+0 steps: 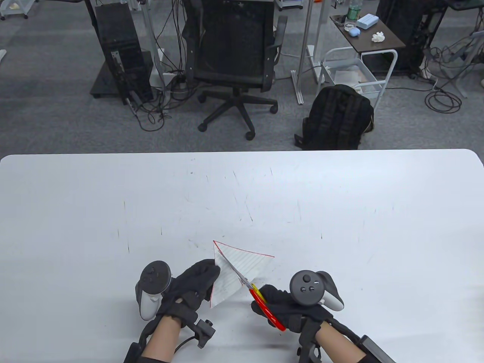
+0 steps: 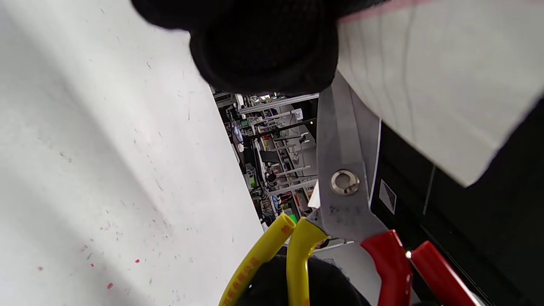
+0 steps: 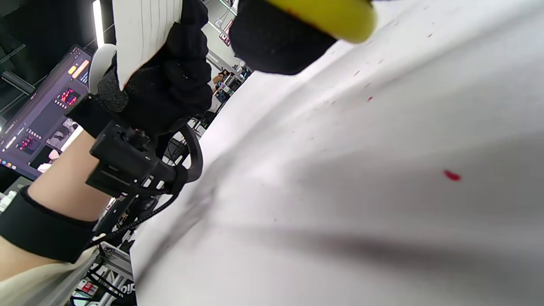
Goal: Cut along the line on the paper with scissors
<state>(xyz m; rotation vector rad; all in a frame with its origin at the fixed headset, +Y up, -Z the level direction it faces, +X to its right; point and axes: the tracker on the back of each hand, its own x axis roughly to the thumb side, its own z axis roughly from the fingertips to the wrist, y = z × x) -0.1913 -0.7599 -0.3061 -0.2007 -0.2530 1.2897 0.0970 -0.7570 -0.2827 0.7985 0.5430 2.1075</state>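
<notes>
A white lined paper (image 1: 234, 272) with red lines along its edges is held above the white table (image 1: 340, 211) near the front edge. My left hand (image 1: 193, 289) grips the paper's left side; the paper also shows in the left wrist view (image 2: 433, 76) and the right wrist view (image 3: 142, 34). My right hand (image 1: 291, 306) holds the scissors (image 1: 257, 295) by their red and yellow handles. The blades run up-left into the paper along its middle, nearly closed. In the left wrist view the scissors' pivot (image 2: 345, 182) and handles (image 2: 297, 250) show below the paper.
The table has faint scratches and small red specks (image 3: 451, 175). Beyond the far edge stand an office chair (image 1: 234, 56), a black backpack (image 1: 336, 119), a computer tower (image 1: 119, 53) and a white cart (image 1: 359, 72).
</notes>
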